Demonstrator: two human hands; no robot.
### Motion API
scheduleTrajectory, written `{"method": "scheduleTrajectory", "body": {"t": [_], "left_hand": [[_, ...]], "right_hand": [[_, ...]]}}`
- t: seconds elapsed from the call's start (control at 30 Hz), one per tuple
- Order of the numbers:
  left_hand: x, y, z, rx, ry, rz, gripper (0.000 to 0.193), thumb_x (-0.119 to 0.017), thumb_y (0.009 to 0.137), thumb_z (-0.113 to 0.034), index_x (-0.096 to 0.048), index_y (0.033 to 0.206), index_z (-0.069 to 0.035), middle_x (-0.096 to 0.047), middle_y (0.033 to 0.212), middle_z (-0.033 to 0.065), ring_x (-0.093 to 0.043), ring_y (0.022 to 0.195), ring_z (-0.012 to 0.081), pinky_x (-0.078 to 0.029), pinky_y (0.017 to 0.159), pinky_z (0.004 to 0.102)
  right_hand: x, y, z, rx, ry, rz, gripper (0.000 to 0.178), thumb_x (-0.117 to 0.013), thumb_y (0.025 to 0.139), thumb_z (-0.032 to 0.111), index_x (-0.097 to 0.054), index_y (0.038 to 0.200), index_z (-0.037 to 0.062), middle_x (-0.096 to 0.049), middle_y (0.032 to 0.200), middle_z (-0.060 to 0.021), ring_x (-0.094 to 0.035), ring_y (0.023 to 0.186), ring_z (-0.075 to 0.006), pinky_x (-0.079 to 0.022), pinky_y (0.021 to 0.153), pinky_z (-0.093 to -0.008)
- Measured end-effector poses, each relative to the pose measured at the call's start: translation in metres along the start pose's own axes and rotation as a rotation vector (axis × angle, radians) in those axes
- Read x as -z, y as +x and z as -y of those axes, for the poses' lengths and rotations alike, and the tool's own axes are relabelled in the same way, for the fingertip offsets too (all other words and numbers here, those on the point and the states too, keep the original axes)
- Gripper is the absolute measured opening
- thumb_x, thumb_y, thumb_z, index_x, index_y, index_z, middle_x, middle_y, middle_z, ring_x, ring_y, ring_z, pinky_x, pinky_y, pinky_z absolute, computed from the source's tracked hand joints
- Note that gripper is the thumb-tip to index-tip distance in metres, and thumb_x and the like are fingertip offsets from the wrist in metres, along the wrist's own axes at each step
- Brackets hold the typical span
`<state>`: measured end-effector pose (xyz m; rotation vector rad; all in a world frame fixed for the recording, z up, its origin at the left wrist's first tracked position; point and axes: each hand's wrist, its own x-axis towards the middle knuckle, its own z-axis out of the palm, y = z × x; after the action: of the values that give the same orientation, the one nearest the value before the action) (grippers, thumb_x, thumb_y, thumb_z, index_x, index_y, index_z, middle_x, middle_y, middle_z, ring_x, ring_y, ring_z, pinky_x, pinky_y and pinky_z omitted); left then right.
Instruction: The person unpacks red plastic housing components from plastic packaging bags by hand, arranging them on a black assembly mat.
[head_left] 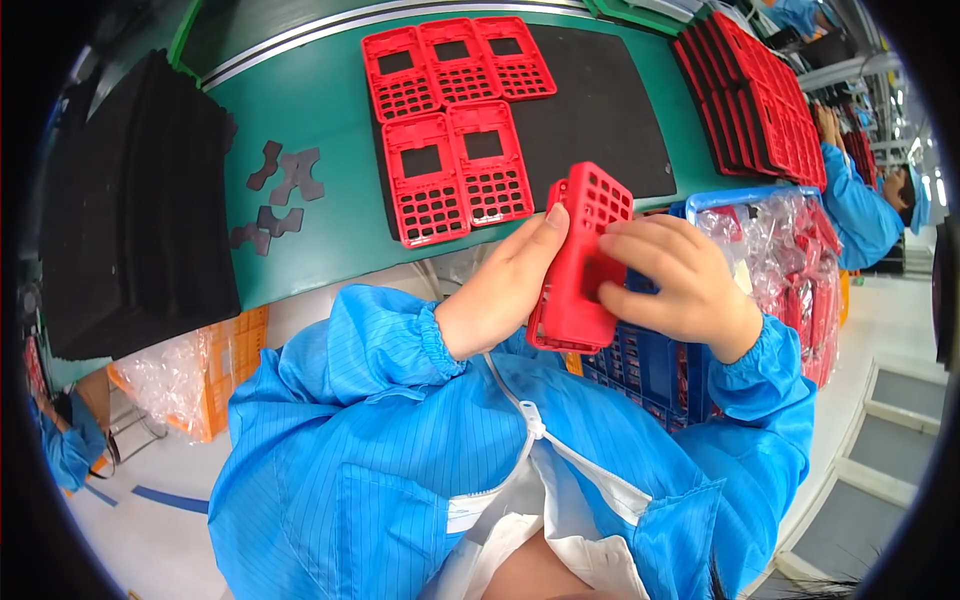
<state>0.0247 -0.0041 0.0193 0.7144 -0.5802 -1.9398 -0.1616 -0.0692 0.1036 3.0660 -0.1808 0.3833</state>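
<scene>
Over the front edge of the bench, red plastic casings (587,265) with rows of square key holes are held upright between my two hands. They look like two shells lying face to face or stacked. My left hand (507,285) grips them along the left edge, its thumb near the top. My right hand (680,275) is closed on the right side, fingers bent against the perforated face and slightly blurred. Beyond them, several similar red casings (427,178) lie in two rows on a black foam sheet (600,110).
Several dark grey bow-shaped pieces (296,175) lie on the green bench mat (300,110), beside a tall black foam stack (130,220). Red casings layered with black sheets (770,100) stand at the right. A blue crate (745,197) holds bagged red parts; an orange crate (235,365) sits lower left. Co-workers are at both sides.
</scene>
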Motion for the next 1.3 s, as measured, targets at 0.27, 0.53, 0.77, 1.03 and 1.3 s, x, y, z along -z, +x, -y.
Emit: {"method": "scheduleTrajectory", "body": {"t": [0.27,0.53,0.77,1.03,1.3], "left_hand": [[0.024,-0.024,-0.059,-0.302,0.183,-0.337,0.025,-0.043,0.098,-0.027,-0.050,0.092,-0.004,-0.058,0.088,0.0070,-0.061,0.078,0.0141,-0.052,0.068,0.0293],[0.042,-0.030,-0.091,-0.420,0.116,-0.351,0.028,-0.043,0.097,-0.020,-0.046,0.119,-0.004,-0.059,0.114,0.0104,-0.062,0.100,0.0199,-0.054,0.083,0.0340],[0.022,-0.016,-0.093,-0.327,0.124,0.000,0.055,-0.045,0.095,-0.018,-0.022,0.142,0.000,-0.037,0.142,0.0166,-0.039,0.130,0.0280,-0.033,0.107,0.0431],[0.058,0.026,-0.130,-0.748,1.628,-0.160,0.035,-0.060,0.085,-0.014,-0.057,0.119,-0.004,-0.057,0.121,0.0156,-0.052,0.115,0.0302,-0.039,0.100,0.0371],[0.137,0.051,-0.117,-0.571,1.750,-0.450,0.050,-0.052,0.091,-0.035,-0.042,0.137,-0.016,-0.024,0.150,0.0162,-0.014,0.140,0.0373,-0.019,0.111,0.0476]], "right_hand": [[-0.011,0.017,-0.044,-1.062,0.866,-0.403,0.034,-0.067,0.084,0.013,-0.051,0.112,0.0024,-0.062,0.094,-0.0044,-0.061,0.077,-0.0091,-0.049,0.059,-0.0204],[-0.093,0.042,-0.099,-0.926,0.433,-0.171,0.034,-0.072,0.079,0.019,-0.058,0.104,0.0012,-0.063,0.083,-0.0070,-0.059,0.073,-0.0136,-0.048,0.063,-0.0293],[-0.045,0.069,-0.044,-0.502,1.277,-0.166,0.087,-0.075,0.071,0.006,-0.025,0.142,0.0074,-0.038,0.134,-0.0166,-0.052,0.113,-0.0228,-0.046,0.091,-0.0329],[-0.067,0.047,-0.144,-0.882,1.057,-0.351,0.047,-0.054,0.087,0.007,-0.044,0.133,0.0086,-0.062,0.103,-0.0090,-0.060,0.091,-0.0167,-0.049,0.077,-0.0287],[-0.124,0.043,-0.166,-0.746,0.100,-0.064,0.040,-0.056,0.088,0.027,-0.053,0.126,0.0177,-0.037,0.138,-0.0151,-0.033,0.127,-0.0342,-0.026,0.105,-0.0469]]}}
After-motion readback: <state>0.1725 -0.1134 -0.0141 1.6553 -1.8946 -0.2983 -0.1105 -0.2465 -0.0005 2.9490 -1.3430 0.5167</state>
